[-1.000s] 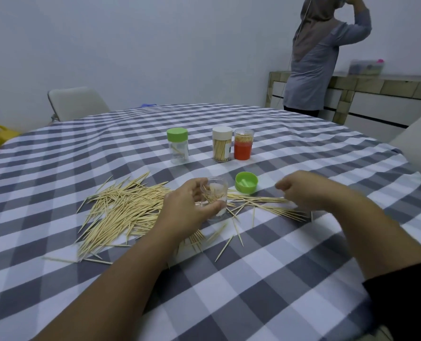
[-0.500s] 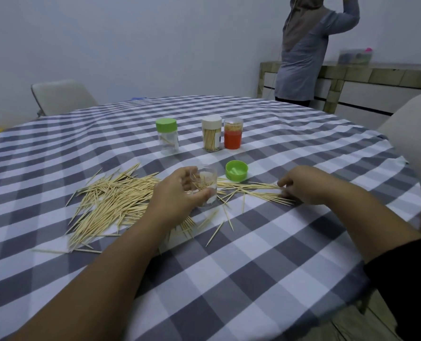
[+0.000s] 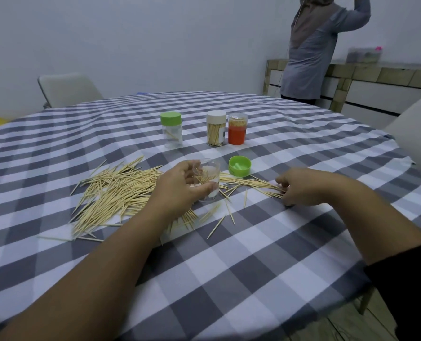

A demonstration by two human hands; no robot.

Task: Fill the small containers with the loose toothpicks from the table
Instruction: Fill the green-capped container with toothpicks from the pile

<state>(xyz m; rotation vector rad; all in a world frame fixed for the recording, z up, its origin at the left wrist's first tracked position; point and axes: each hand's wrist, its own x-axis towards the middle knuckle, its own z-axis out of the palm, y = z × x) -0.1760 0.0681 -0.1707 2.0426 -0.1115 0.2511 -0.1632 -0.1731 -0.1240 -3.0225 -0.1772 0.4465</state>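
Observation:
My left hand [image 3: 180,190] grips a clear open container [image 3: 210,177] that stands on the checked tablecloth with a few toothpicks inside. A big heap of loose toothpicks [image 3: 116,193] lies to its left. My right hand [image 3: 302,187] pinches the ends of a smaller bundle of toothpicks [image 3: 256,184] lying to the container's right. A green lid [image 3: 239,166] lies upside down just behind that bundle. Farther back stand a green-capped clear container [image 3: 171,130], a white-capped container [image 3: 215,128] full of toothpicks and an orange container [image 3: 237,129].
The round table [image 3: 266,254] carries a grey and white checked cloth. A white chair [image 3: 66,91] stands at the far left, another chair back [image 3: 418,124] at the right. A person [image 3: 312,50] stands by a tiled counter [image 3: 381,77] in the back right.
My right hand has settled lower onto the bundle at the right and closed on its ends. My left hand keeps its hold on the clear container. The camera view shifted slightly.

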